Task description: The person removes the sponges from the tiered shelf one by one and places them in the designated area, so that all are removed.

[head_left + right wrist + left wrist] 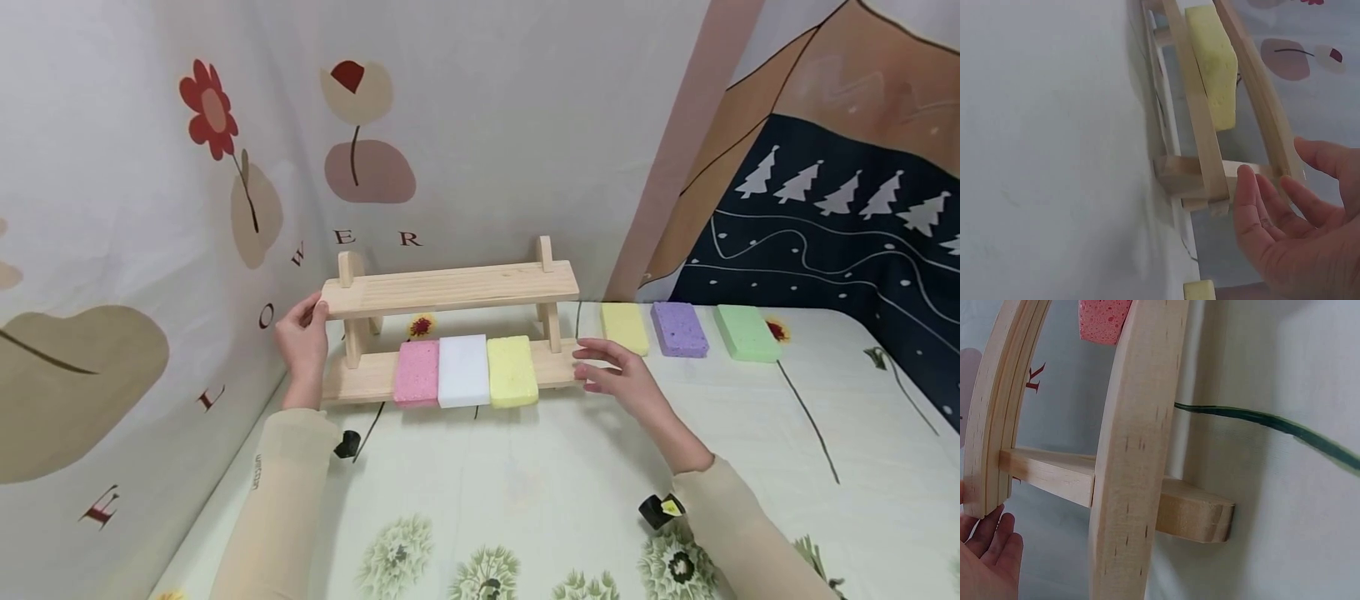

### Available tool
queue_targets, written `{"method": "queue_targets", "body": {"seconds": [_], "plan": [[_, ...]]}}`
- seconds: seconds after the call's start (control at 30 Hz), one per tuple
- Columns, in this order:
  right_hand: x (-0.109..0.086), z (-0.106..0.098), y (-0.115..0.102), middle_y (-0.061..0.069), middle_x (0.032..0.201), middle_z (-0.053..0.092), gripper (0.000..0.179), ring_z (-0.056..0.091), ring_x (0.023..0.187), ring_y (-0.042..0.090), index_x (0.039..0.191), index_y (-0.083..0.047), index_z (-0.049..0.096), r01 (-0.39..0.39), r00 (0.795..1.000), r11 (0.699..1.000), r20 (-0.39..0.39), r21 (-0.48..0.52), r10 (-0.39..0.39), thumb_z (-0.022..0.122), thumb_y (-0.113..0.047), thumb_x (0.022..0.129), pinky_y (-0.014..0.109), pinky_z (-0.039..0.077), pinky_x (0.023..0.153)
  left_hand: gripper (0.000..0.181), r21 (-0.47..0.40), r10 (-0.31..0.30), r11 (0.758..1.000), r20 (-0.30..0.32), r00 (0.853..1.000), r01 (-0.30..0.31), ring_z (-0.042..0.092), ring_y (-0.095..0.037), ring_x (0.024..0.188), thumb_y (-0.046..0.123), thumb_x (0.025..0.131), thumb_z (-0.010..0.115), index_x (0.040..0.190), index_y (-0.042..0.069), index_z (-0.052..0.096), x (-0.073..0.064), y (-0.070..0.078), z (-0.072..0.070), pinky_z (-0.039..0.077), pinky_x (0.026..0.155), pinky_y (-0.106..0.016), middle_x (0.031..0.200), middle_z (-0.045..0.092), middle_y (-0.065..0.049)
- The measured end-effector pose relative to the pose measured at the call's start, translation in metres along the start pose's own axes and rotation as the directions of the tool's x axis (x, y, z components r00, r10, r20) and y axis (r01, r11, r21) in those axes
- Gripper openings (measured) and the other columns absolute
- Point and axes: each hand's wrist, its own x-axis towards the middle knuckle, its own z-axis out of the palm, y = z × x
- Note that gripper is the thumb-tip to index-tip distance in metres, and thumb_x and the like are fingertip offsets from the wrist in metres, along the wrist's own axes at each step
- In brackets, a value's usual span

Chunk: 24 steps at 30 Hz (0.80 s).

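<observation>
A two-tier wooden shelf rack (450,289) stands near the back wall. My left hand (303,346) pinches the left end of its upper board, with thumb and fingers at the edge; in the left wrist view, fingers (999,540) show at that board's end. A pink sponge (416,373), a white sponge (462,371) and a yellow sponge (513,372) sit side by side on the lower board, overhanging its front edge. My right hand (618,379) is at the lower board's right end, fingers loosely extended and holding nothing; whether they touch the wood I cannot tell.
To the right of the rack, a second yellow sponge (624,328), a purple sponge (679,329) and a green sponge (747,333) lie in a row on the patterned cloth (570,483). Printed fabric walls (510,150) rise behind and at the left.
</observation>
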Motion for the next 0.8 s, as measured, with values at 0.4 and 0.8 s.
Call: {"method": "queue_targets", "body": {"seconds": [0.4, 0.8], "plan": [[0.004, 0.029, 0.006, 0.031, 0.136, 0.055, 0.05, 0.067, 0.105, 0.012, 0.143, 0.006, 0.046, 0.044, 0.995, 0.994, 0.086, 0.099, -0.053, 0.062, -0.008, 0.097, 0.032, 0.059, 0.086, 0.037, 0.003, -0.042, 0.999, 0.021, 0.999, 0.042, 0.061, -0.017, 0.12, 0.032, 0.101, 0.057, 0.134, 0.015, 0.065, 0.001, -0.002, 0.0, 0.049, 0.105, -0.03, 0.138, 0.064, -0.007], [0.007, 0.05, 0.004, 0.03, 0.137, 0.055, 0.052, 0.068, 0.108, 0.027, 0.143, 0.002, 0.046, 0.009, 0.996, 0.994, 0.082, 0.113, -0.019, 0.064, -0.012, 0.097, 0.04, 0.061, 0.085, 0.037, 0.014, -0.014, 1.0, 0.008, 1.0, 0.014, 0.062, -0.011, 0.112, 0.031, 0.101, 0.058, 0.132, 0.014, 0.066, -0.001, 0.001, 0.0, 0.05, 0.103, -0.028, 0.136, 0.065, -0.008]]}}
